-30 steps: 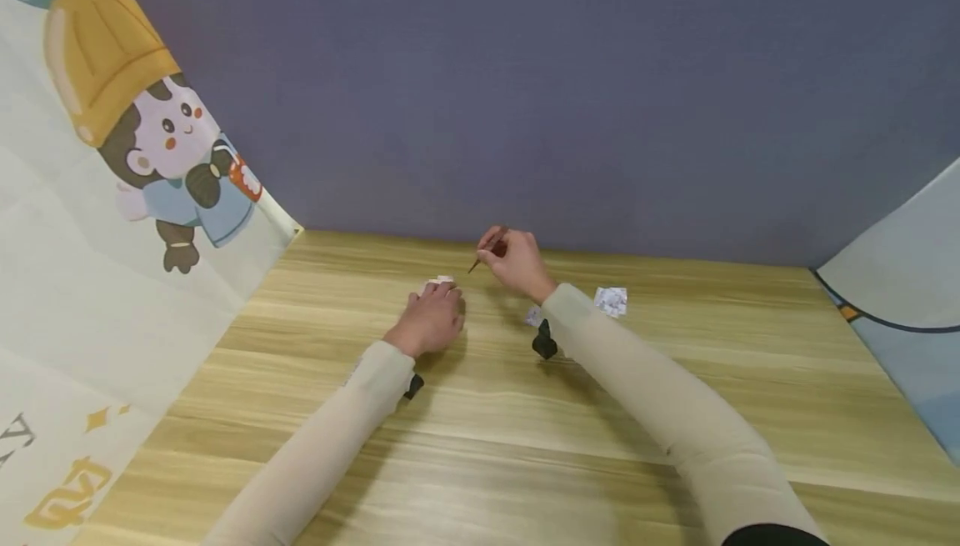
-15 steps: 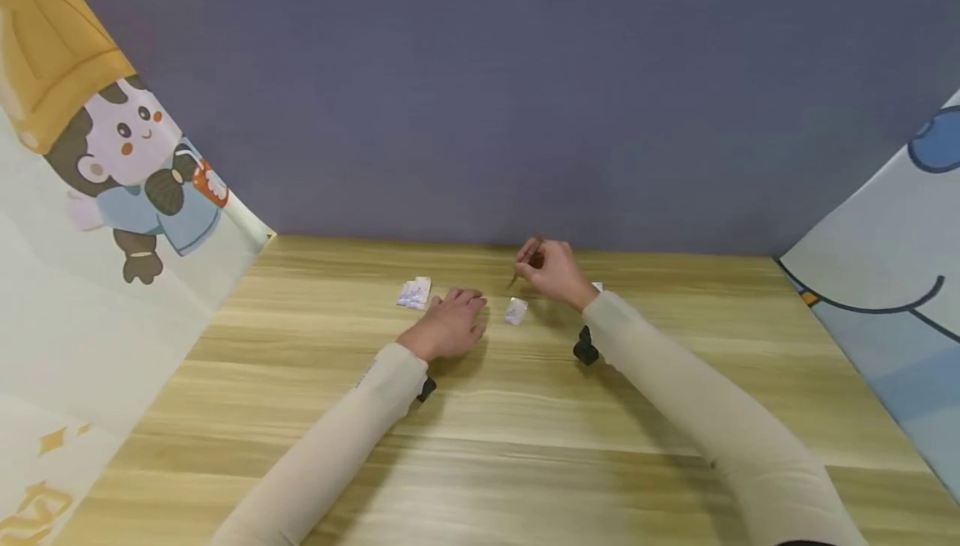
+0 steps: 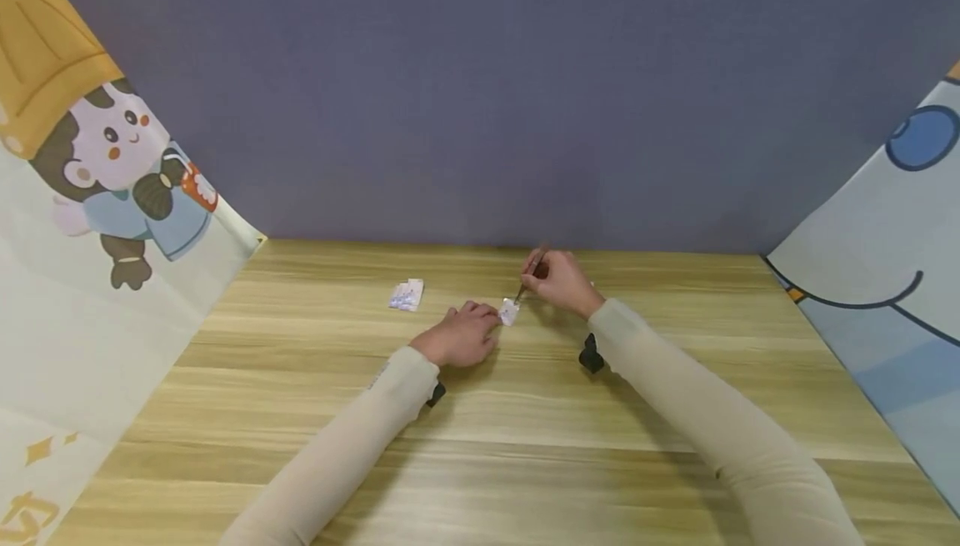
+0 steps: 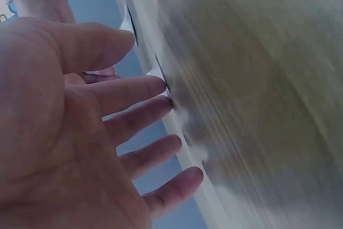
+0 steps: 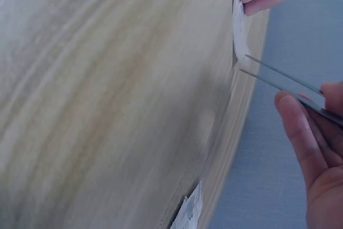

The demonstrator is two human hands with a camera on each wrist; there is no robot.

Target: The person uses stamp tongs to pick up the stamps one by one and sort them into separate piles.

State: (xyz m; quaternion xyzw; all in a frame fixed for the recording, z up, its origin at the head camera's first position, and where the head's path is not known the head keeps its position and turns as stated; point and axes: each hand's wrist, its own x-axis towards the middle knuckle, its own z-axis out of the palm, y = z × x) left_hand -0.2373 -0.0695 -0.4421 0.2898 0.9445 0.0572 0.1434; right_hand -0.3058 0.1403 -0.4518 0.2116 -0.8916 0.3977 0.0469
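A small white printed packet [image 3: 509, 311] lies on the wooden table between the two hands. My left hand [image 3: 463, 335] is palm down with its fingers extended, and its fingertips touch the packet's near left edge. Pinched in my right hand [image 3: 562, 281] is a pair of thin metal tweezers [image 5: 284, 87], slanting down to the packet's far right corner. In the right wrist view the tweezer tips stand slightly apart at the packet's end; whether they grip it I cannot tell.
Several overlapping white packets [image 3: 407, 294] lie on the table [image 3: 345, 363] to the left. Another packet [image 5: 187, 213] is mostly hidden behind my right wrist in the head view. A dark blue-grey panel [image 3: 480, 112] rises at the table's back edge.
The head view has swung right. My left hand has left the overlapping packets and moved right to the single packet. The tweezers have come down to that packet's corner.
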